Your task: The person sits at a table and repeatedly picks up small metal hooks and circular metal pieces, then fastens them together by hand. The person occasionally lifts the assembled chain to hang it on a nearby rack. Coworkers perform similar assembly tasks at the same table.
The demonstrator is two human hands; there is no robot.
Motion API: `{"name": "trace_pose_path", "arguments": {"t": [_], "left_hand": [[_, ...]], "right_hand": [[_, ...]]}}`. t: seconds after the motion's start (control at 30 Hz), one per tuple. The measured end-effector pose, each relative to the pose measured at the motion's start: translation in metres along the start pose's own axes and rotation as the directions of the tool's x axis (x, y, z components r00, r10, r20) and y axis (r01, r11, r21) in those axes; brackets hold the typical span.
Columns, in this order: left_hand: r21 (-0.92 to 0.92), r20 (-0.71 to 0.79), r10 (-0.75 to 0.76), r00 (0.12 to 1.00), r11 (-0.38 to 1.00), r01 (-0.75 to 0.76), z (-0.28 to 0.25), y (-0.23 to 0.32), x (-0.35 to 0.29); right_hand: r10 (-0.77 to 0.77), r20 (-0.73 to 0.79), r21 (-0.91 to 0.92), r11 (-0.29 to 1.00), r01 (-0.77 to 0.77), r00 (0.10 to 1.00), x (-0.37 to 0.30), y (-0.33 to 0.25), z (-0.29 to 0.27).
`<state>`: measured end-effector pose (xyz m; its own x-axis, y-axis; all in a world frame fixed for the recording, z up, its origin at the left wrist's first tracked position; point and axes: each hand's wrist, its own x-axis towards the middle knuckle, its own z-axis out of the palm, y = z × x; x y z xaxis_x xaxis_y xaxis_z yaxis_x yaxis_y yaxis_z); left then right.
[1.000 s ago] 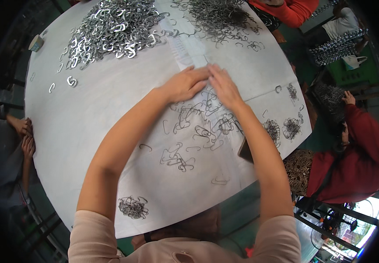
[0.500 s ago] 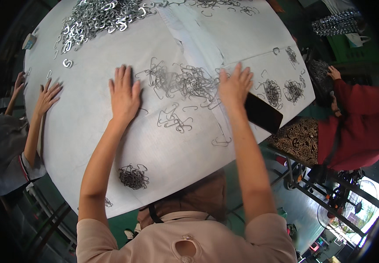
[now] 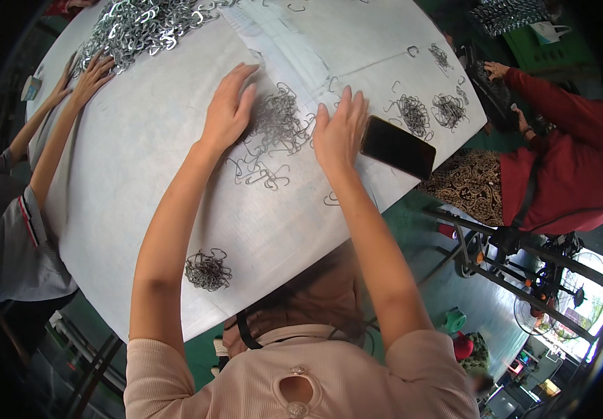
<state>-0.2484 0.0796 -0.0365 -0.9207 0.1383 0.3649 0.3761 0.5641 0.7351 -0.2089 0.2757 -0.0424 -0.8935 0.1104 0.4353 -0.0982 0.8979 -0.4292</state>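
Observation:
A loose heap of thin dark wire hooks (image 3: pixel 278 126) lies on the white-covered table between my two hands. At the heap's left edge, my left hand (image 3: pixel 230 110) is on edge with its fingers stretched out, holding nothing. My right hand (image 3: pixel 341 133) rests on the other side, fingers extended and thumb toward the hooks. Just below the heap, several hooks (image 3: pixel 263 174) are scattered loosely. A black phone (image 3: pixel 398 147) lies right beside my right hand. Near my left forearm sits a compact pile of hooks (image 3: pixel 208 269).
Thicker shiny metal hooks (image 3: pixel 141 31) are heaped at the far left, where a co-worker's hands (image 3: pixel 92 78) reach. Small hook piles (image 3: pixel 414 115) lie right of the phone. A person in red (image 3: pixel 560 153) is at the right, past the table edge. A whitish strip (image 3: pixel 280 45) crosses the far table.
My hands have come closer together, and the heap of wire hooks between them is more bunched. The co-worker's hands on the left have moved up to the shiny heap. The view has shifted slightly.

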Motion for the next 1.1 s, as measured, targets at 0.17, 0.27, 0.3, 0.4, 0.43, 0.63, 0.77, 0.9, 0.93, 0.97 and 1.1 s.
{"name": "trace_pose_path", "arguments": {"t": [0.17,0.27,0.3,0.4,0.43,0.63,0.77,0.9,0.93,0.97,1.1], "left_hand": [[0.015,0.204,0.113,0.972,0.993,-0.118,0.045,0.004,0.05],[0.049,0.334,0.25,0.909,0.958,-0.281,0.067,0.019,0.067],[0.064,0.382,0.297,0.875,0.936,-0.346,0.069,0.022,0.068],[0.169,0.476,0.379,0.794,0.846,-0.506,0.072,0.022,0.056],[0.172,0.443,0.394,0.806,0.844,-0.507,0.066,0.027,0.051],[0.168,0.461,0.21,0.862,0.933,-0.318,0.014,0.042,0.012],[0.156,0.317,0.164,0.934,0.962,-0.222,-0.011,0.041,-0.011],[0.152,0.13,0.019,0.991,0.988,-0.039,-0.019,0.046,-0.032],[0.137,0.06,-0.014,0.998,0.991,0.006,-0.018,0.047,-0.034],[0.118,-0.01,-0.049,0.999,0.992,0.05,-0.017,0.048,-0.037],[0.22,-0.118,-0.129,0.985,0.964,0.152,-0.02,0.017,-0.043]], "right_hand": [[-0.091,0.223,0.367,0.93,0.003,0.97,-0.016,-0.024,-0.007],[-0.077,0.212,0.341,0.94,0.0,0.974,-0.022,-0.016,-0.015],[-0.036,0.171,0.281,0.96,-0.014,0.985,-0.021,-0.009,-0.018],[0.03,0.187,0.033,0.999,-0.037,0.982,-0.015,0.005,-0.021],[0.015,0.202,-0.048,0.999,-0.005,0.979,-0.013,0.012,-0.017],[-0.046,0.259,-0.067,0.996,0.066,0.965,-0.017,0.02,-0.014],[-0.14,0.257,-0.05,0.986,0.158,0.956,-0.024,0.02,-0.02],[-0.246,0.265,-0.008,0.966,0.258,0.932,-0.045,0.007,-0.026],[-0.237,0.272,0.122,0.97,0.211,0.933,-0.048,0.003,-0.028],[-0.228,0.281,0.248,0.956,0.159,0.932,-0.049,-0.003,-0.031],[-0.232,0.168,0.321,0.932,0.169,0.958,-0.017,-0.005,-0.022]]}}
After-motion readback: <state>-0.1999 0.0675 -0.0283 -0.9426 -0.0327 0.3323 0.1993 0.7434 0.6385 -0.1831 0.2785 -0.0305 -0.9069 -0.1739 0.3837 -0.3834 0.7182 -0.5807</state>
